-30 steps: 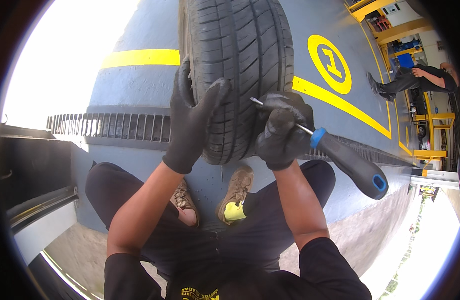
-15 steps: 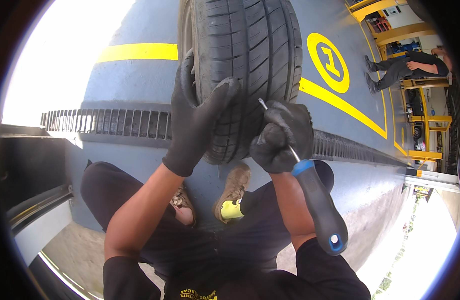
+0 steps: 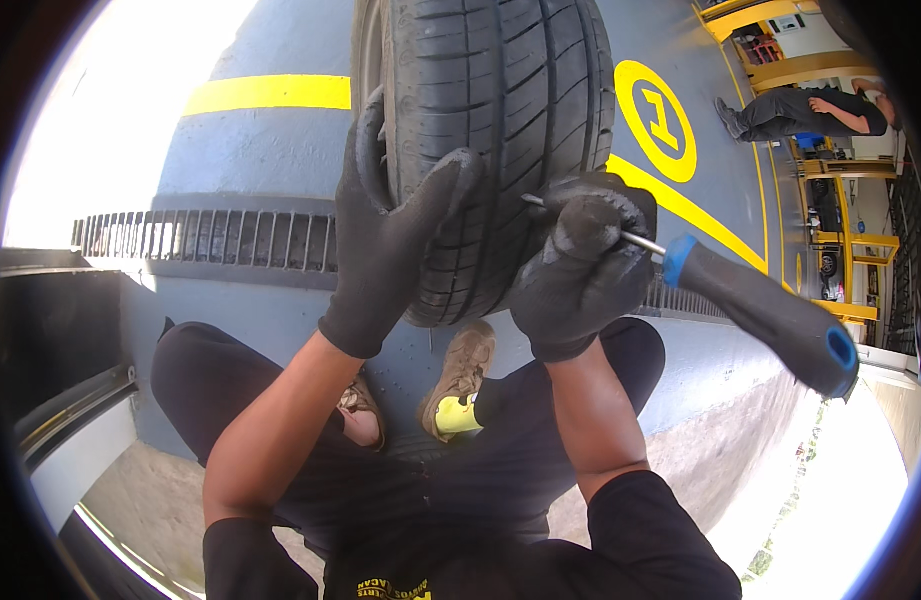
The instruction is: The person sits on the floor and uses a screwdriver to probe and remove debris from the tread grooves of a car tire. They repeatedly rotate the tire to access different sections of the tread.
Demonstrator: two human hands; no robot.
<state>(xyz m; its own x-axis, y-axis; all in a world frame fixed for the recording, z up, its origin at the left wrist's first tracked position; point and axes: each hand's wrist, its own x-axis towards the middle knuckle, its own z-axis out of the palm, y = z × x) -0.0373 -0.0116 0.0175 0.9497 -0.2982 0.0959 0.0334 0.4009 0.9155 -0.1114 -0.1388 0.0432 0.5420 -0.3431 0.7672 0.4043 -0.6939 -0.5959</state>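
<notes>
A black car tire (image 3: 500,110) stands upright in front of my feet, its grooved tread facing me and a bit of wheel rim (image 3: 372,55) showing on the left. My left hand (image 3: 395,225), in a dark work glove, grips the tire's left edge, thumb on the tread and fingers around the sidewall. My gloved right hand (image 3: 592,250) is closed around the metal shaft of a screwdriver, beside the lower right of the tread. The screwdriver's black and blue handle (image 3: 765,310) sticks out to the right. Its tip points left at the tread; whether it touches, I cannot tell.
A slotted drain grate (image 3: 210,240) crosses the grey-blue floor behind the tire. Yellow lines (image 3: 270,93) and a ringed floor marking (image 3: 656,122) lie beyond. At the far right another person (image 3: 805,108) stands near yellow lift posts (image 3: 860,240). A dark box-like object (image 3: 65,335) is at my left.
My right hand has turned, swinging the screwdriver handle up and outward to the right, and its tip now points more to the left. The left hand keeps its hold. The other person has shifted slightly.
</notes>
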